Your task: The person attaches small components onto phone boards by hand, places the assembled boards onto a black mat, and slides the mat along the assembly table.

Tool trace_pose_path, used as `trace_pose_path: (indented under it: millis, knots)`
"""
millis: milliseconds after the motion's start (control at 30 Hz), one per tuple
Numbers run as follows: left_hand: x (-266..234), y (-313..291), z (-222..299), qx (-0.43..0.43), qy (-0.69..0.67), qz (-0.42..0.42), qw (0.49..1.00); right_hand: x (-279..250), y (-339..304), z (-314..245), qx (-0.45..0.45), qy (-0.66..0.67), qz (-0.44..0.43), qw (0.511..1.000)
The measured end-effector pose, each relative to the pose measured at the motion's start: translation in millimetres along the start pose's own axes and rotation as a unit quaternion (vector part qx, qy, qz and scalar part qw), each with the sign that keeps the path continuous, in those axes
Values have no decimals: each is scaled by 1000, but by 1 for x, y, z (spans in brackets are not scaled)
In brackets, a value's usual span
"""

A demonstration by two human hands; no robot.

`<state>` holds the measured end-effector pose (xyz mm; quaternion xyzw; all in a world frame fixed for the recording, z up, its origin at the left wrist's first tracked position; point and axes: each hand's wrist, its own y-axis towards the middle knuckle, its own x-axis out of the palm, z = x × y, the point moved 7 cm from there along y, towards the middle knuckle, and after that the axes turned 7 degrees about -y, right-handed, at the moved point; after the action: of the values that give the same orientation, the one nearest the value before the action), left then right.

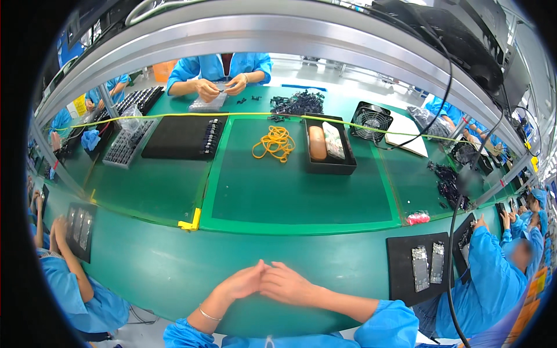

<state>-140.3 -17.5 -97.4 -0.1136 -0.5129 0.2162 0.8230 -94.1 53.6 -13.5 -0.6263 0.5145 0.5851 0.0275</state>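
My left hand (244,282) and my right hand (288,284) meet above the near edge of the green table (151,249). The fingers of my right hand are stretched out and lie against my left hand, partly covering its fingers. What shows of the left fingers looks extended too. I see nothing held in either hand, though the space between the palms is hidden. A thin bracelet (209,314) circles my left wrist, and blue sleeves cover both forearms.
A black mat (400,278) with two circuit boards lies at right. Farther back are a black box (331,168), a yellow cord (274,144), a fan (372,120) and a pile of small black parts (297,103). Co-workers sit opposite and on both sides. A black cable (451,261) hangs at right.
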Motion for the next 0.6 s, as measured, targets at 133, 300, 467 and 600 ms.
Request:
trace_pose_path:
  millis: [133,300,467,600]
  knots:
    - [-23,-13,5,18,-79,137,987,33,31,0,-13,63,6,998]
    - [-38,-9,18,59,-168,152,972,41,55,12,-5,66,72,995]
    - [-40,-10,22,96,-197,98,971,46,59,15,1,79,89,993]
    - [-44,-11,13,96,-198,170,960,52,57,18,8,113,85,990]
